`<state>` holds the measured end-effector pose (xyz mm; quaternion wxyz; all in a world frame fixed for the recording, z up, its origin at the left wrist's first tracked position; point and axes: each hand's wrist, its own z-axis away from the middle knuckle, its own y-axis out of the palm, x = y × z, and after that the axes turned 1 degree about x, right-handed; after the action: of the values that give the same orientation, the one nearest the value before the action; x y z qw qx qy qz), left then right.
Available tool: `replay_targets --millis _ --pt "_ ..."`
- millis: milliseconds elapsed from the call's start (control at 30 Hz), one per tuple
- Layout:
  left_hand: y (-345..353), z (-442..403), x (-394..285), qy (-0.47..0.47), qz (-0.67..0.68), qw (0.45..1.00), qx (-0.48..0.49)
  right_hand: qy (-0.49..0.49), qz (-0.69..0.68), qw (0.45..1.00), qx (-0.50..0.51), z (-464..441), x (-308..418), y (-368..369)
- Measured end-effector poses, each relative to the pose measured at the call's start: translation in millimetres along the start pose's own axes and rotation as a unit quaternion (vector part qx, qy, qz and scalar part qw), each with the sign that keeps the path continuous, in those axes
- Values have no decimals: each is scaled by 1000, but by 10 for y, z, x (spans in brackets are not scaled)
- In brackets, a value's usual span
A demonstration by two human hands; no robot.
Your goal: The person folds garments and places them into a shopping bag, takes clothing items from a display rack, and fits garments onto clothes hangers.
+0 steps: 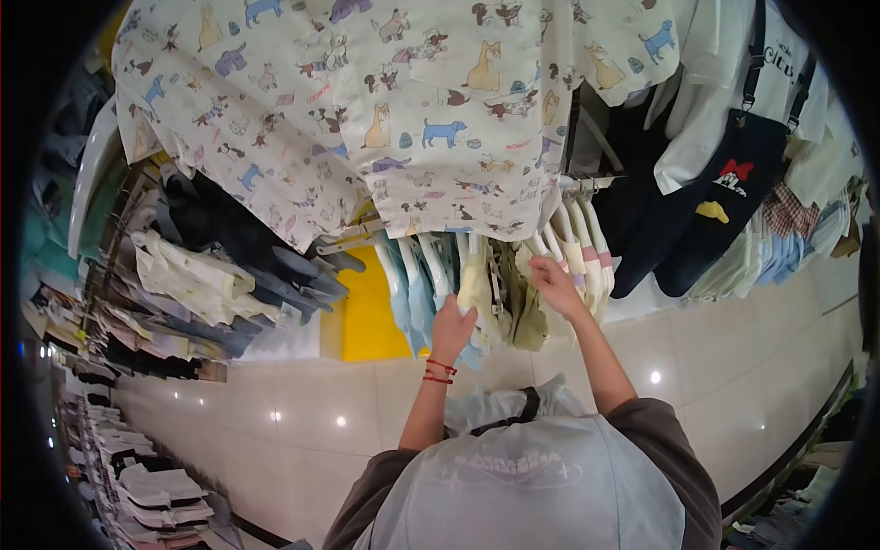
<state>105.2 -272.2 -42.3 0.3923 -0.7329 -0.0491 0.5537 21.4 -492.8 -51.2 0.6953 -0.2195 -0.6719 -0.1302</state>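
My left hand (454, 328), with red cords around its wrist, is closed at the shoulder of a garment on a white hanger. Light blue garments (417, 307) hang just to its left, and a pale yellow garment (474, 286) touches its fingers on the right. My right hand (555, 286) is raised a little higher, fingers curled in beside the row. What its fingers pinch, if anything, is hidden. Between my hands hang olive-green trousers (529, 321). White hangers with cream and pink garments (588, 252) are just beyond my right hand.
A large white shirt with dog prints (440, 110) hangs above the row. Dark overalls (710, 206) hang at the right, dark and cream clothes (197, 280) at the left. Below the row is a yellow panel (357, 321). Folded or stacked clothes (156, 486) fill the lower left.
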Motion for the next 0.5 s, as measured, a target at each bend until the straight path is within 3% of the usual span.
replay_targets --millis 133,233,367,500 --pt "186 -5 121 25 52 998 -31 -13 1 1000 -2 94 -62 1" --pt "84 57 -164 -88 126 988 11 -11 28 1000 3 154 -60 -6" --pt "73 26 -115 -73 128 989 13 3 82 997 14 158 10 -3" --pt "36 27 -115 -64 115 991 18 -53 67 996 -13 101 -158 62"
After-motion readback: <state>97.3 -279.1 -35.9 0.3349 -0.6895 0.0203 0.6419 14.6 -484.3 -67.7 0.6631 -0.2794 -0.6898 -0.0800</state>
